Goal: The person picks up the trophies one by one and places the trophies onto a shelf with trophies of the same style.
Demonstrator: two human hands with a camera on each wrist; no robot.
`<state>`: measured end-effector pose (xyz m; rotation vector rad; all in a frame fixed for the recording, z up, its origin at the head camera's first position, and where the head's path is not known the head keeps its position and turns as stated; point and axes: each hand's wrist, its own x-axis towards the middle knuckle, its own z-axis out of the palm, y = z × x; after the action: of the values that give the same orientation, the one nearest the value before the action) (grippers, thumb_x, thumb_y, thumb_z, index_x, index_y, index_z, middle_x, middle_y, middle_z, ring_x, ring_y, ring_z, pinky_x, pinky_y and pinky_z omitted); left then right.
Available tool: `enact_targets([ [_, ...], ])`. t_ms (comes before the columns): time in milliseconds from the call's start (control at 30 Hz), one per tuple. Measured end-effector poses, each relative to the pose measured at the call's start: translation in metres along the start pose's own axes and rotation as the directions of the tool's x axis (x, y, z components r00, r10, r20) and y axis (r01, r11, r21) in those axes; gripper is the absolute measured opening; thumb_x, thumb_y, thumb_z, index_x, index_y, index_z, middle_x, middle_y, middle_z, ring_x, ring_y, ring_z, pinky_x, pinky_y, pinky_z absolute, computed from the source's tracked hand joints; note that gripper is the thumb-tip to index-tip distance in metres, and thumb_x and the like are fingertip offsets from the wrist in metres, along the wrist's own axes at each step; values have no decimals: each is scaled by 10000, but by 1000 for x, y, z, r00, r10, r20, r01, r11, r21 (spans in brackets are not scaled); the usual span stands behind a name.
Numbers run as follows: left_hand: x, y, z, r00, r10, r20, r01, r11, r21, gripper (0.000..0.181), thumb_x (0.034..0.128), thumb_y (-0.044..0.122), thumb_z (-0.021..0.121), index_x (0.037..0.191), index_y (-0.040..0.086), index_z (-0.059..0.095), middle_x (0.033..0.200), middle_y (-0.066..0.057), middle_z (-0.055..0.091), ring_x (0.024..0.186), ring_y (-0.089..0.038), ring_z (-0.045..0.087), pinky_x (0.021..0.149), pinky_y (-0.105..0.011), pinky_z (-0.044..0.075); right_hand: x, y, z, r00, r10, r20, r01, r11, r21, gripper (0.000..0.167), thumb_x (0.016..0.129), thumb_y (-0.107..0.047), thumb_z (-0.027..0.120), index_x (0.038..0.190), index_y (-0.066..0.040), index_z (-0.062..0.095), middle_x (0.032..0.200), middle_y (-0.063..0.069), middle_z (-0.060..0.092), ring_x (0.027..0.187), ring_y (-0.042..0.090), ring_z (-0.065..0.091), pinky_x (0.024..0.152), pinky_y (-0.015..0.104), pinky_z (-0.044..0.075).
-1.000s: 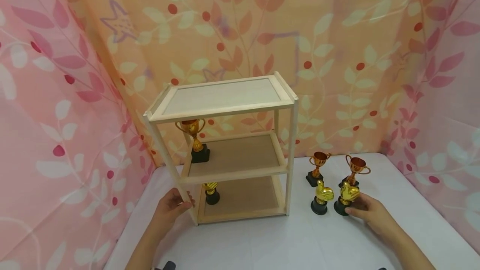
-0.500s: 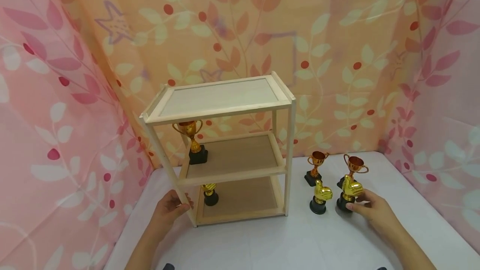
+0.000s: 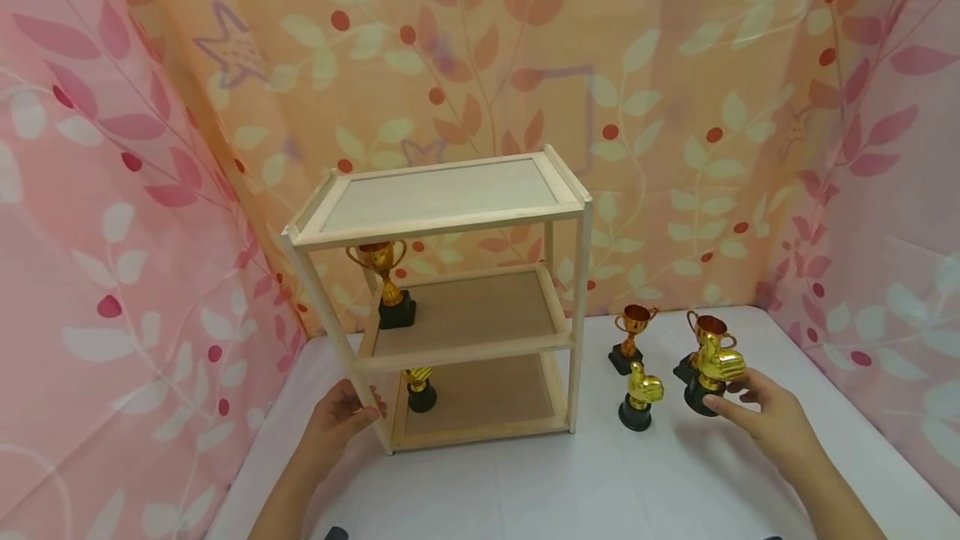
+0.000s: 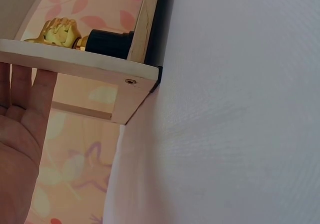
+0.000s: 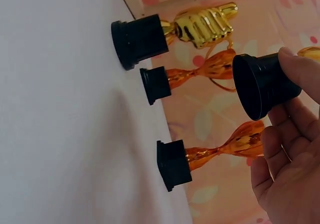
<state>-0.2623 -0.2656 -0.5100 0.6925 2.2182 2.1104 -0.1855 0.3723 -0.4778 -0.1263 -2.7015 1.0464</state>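
My right hand [image 3: 772, 422] pinches a gold thumbs-up trophy [image 3: 722, 362] by its black round base, held up off the table. In the right wrist view the hollow underside of that base [image 5: 260, 86] shows between thumb and fingers. A second thumbs-up trophy [image 3: 643, 390] stands to its left. Behind these are two copper-coloured cup trophies, one on the left [image 3: 634, 323] and one on the right [image 3: 708, 328], partly hidden. My left hand [image 3: 336, 425] holds the front left post of a white wooden shelf rack [image 3: 465, 352], fingers behind the post.
On the rack's middle shelf, at left, stands a gold cup trophy [image 3: 392, 277]. Another thumbs-up trophy [image 3: 422, 394] is on the bottom shelf, its top partly hidden. A white cloth covers the table [image 3: 525, 490]. Patterned curtains [image 3: 675, 107] enclose the back and sides.
My right hand has lifted the thumbs-up trophy off the table and carried it slightly to the right. My left hand stays on the rack's post.
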Motion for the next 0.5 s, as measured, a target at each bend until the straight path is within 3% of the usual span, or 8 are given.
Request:
enact_targets([
  [200, 0, -1, -2, 1000, 21, -1, -21, 1000, 8, 244, 987, -51, 605, 1188, -86, 471, 1076, -18, 668, 1018, -154, 710, 937, -313, 581, -7, -20, -4, 996, -42, -74, 45, 998, 40, 467, 881, -365, 813, 1217, -84, 652, 1070, 114, 623, 903, 18, 487, 680, 256, 429],
  [500, -1, 1, 1, 1000, 0, 1, 0, 1000, 7, 259, 988, -47, 607, 1204, -93, 471, 1072, -8, 670, 1012, -171, 712, 941, -322, 581, -22, -59, -5, 998, -58, -30, 60, 996, 64, 601, 870, -358, 829, 1342, -69, 594, 1066, 111, 576, 940, 116, 436, 670, 265, 424],
])
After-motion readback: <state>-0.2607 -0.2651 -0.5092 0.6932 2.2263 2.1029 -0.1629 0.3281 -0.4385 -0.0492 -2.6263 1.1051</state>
